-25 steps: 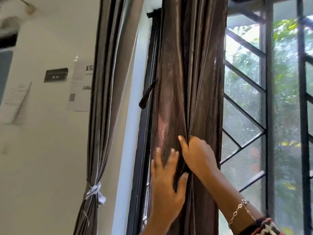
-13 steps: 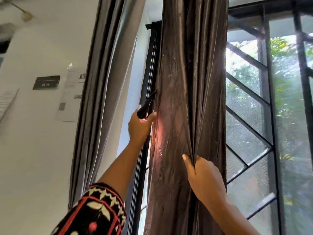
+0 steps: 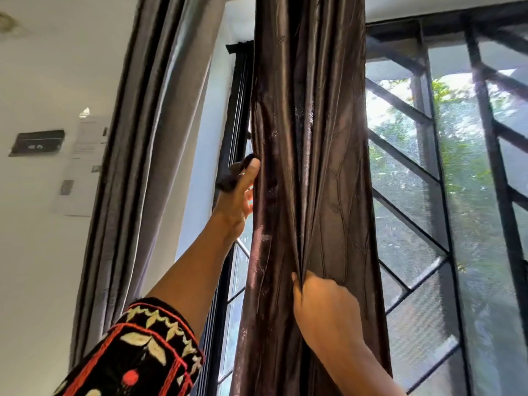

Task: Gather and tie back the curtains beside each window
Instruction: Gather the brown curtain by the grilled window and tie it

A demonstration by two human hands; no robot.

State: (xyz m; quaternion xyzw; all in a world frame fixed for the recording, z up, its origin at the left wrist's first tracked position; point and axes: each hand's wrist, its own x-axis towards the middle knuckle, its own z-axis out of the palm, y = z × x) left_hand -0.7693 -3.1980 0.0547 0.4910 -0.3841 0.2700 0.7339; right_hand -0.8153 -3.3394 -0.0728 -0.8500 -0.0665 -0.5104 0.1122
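Note:
A shiny brown curtain [image 3: 308, 155] hangs gathered in front of the barred window [image 3: 445, 178]. My right hand [image 3: 325, 307] grips a bunch of its folds low down, fingers curled into the cloth. My left hand [image 3: 237, 201] is raised at the curtain's left edge, thumb and fingers around a dark tie-back strap [image 3: 233, 174] that hangs by the window frame. The fingers of that hand are partly hidden behind the curtain edge.
A second, grey curtain [image 3: 143, 172] hangs further left against the white wall. A dark sign [image 3: 37, 142] and a paper notice [image 3: 81, 167] are fixed to that wall. The black window frame [image 3: 233, 115] runs between the two curtains.
My left hand left the curtain folds, rose up and left, and took hold of the dark strap. My right hand kept its grip on the gathered cloth. The view tilted upward.

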